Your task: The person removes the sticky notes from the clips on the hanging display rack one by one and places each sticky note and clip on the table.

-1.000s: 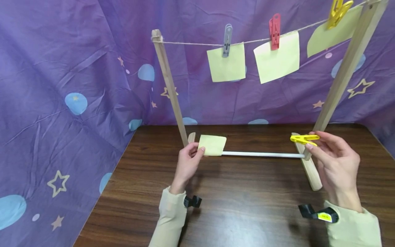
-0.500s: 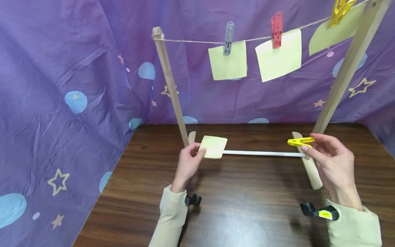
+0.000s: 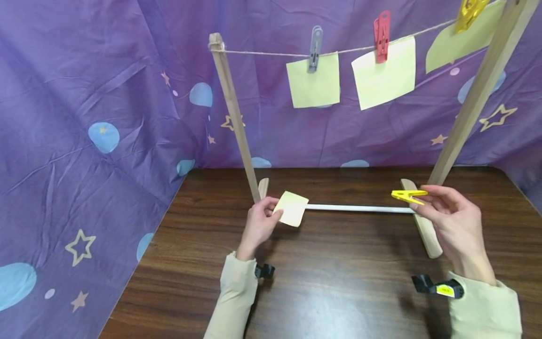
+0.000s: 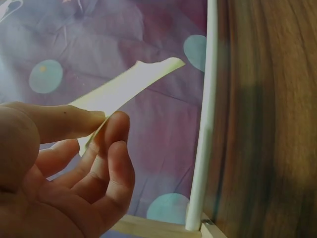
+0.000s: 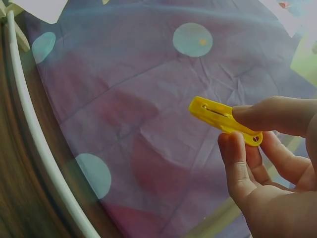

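Observation:
Between thumb and fingers my left hand (image 3: 259, 225) pinches a pale yellow sticky note (image 3: 292, 208) by its left corner, above the table near the left post. The left wrist view shows the note (image 4: 131, 87) nearly edge-on and slightly bent. My right hand (image 3: 455, 221) pinches a yellow clothespin (image 3: 408, 195) by its handle end, its tip pointing left. In the right wrist view nothing sits in the tip of the clothespin (image 5: 210, 110). On the string (image 3: 262, 53) hang three notes, under a grey clothespin (image 3: 315, 49), a red clothespin (image 3: 382, 37) and another yellow clothespin (image 3: 471, 14).
A left wooden post (image 3: 235, 117) and a right wooden post (image 3: 482, 94) hold up the string. Low between them runs a white rod (image 3: 355, 208). The stand is on a dark wooden table (image 3: 330, 282), with a purple curtain (image 3: 139, 84) behind.
The note in my left hand has tilted, its right side turning downward. My right hand has moved a little to the left with the clothespin. The hanging notes keep their places on the string.

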{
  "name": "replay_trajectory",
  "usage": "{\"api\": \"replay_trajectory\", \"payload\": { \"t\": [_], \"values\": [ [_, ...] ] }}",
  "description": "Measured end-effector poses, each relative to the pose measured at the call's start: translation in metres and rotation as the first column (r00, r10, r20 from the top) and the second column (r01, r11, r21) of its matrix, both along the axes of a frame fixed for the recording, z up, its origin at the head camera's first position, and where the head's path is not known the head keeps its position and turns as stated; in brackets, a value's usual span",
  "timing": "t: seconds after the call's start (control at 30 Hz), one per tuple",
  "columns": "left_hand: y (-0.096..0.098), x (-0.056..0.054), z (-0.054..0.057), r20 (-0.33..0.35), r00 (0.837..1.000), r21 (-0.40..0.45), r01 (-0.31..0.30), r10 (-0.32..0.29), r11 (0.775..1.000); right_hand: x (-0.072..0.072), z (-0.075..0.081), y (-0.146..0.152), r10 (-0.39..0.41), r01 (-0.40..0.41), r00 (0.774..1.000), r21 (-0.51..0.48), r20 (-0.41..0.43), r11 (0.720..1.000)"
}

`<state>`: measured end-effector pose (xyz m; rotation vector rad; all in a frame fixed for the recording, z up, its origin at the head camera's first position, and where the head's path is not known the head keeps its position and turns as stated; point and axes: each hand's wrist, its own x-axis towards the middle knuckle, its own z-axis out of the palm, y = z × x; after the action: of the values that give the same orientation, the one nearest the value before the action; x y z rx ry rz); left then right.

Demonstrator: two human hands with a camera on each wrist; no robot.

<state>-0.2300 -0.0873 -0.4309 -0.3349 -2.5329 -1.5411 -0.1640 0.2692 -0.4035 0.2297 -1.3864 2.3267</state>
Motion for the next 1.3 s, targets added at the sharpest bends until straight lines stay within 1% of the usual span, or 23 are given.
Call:
{"api": "replay_trajectory", "payload": {
  "t": [0.13,0.23,0.3,0.4,0.57,0.63,0.7,0.73,0.8,0.9,0.93,1.03,1.1,1.2,1.23,1.3],
  "values": [
    [-0.002,-0.002,-0.005,0.022,1.000,-0.053,-0.008,0.009,0.999,-0.001,-0.003,0.003,-0.006,0.004,0.999,0.047,0.043,0.999],
    [-0.003,-0.004,-0.009,0.032,0.999,-0.091,-0.005,0.008,0.996,-0.002,-0.007,0.006,-0.031,0.020,0.995,0.119,0.092,0.993],
    [-0.004,-0.005,-0.012,0.044,0.999,-0.104,0.000,0.005,0.995,-0.003,-0.010,0.007,-0.050,0.029,0.991,0.165,0.124,0.986],
    [-0.005,-0.006,-0.016,0.063,0.998,-0.113,0.003,0.004,0.994,-0.005,-0.014,0.008,-0.061,0.027,0.987,0.214,0.152,0.976],
    [-0.007,-0.007,-0.021,0.092,0.996,-0.135,-0.001,0.014,0.991,-0.007,-0.020,0.012,-0.040,-0.010,0.981,0.257,0.187,0.966],
    [-0.008,-0.007,-0.023,0.108,0.994,-0.146,-0.009,0.025,0.989,-0.008,-0.022,0.013,-0.043,-0.022,0.975,0.290,0.218,0.957],
    [-0.009,-0.007,-0.025,0.121,0.992,-0.160,-0.015,0.035,0.987,-0.008,-0.023,0.015,-0.057,-0.033,0.966,0.336,0.254,0.941],
    [-0.010,-0.007,-0.026,0.124,0.991,-0.172,-0.019,0.041,0.985,-0.008,-0.023,0.015,-0.079,-0.032,0.960,0.382,0.270,0.924],
    [-0.011,-0.006,-0.027,0.128,0.990,-0.199,-0.027,0.054,0.980,-0.008,-0.024,0.016,-0.129,-0.033,0.946,0.484,0.298,0.874],
    [-0.011,-0.006,-0.028,0.140,0.988,-0.223,-0.035,0.067,0.974,-0.009,-0.025,0.016,-0.218,-0.038,0.923,0.638,0.318,0.769],
    [-0.011,-0.006,-0.029,0.145,0.987,-0.224,-0.037,0.071,0.974,-0.009,-0.025,0.017,-0.247,-0.043,0.915,0.686,0.318,0.726],
    [-0.011,-0.006,-0.030,0.154,0.985,-0.234,-0.037,0.075,0.972,-0.010,-0.027,0.019,-0.278,-0.075,0.903,0.757,0.328,0.649],
    [-0.011,-0.007,-0.031,0.149,0.986,-0.246,-0.037,0.075,0.968,-0.010,-0.029,0.020,-0.282,-0.100,0.900,0.788,0.331,0.607],
    [-0.011,-0.007,-0.033,0.127,0.989,-0.276,-0.039,0.077,0.960,-0.010,-0.030,0.022,-0.282,-0.124,0.903,0.826,0.324,0.550],
    [-0.011,-0.007,-0.033,0.115,0.990,-0.289,-0.040,0.076,0.956,-0.011,-0.031,0.022,-0.283,-0.127,0.904,0.835,0.319,0.536],
    [-0.011,-0.006,-0.034,0.091,0.993,-0.314,-0.039,0.072,0.948,-0.011,-0.032,0.023,-0.289,-0.123,0.910,0.858,0.298,0.498]
  ]
}}
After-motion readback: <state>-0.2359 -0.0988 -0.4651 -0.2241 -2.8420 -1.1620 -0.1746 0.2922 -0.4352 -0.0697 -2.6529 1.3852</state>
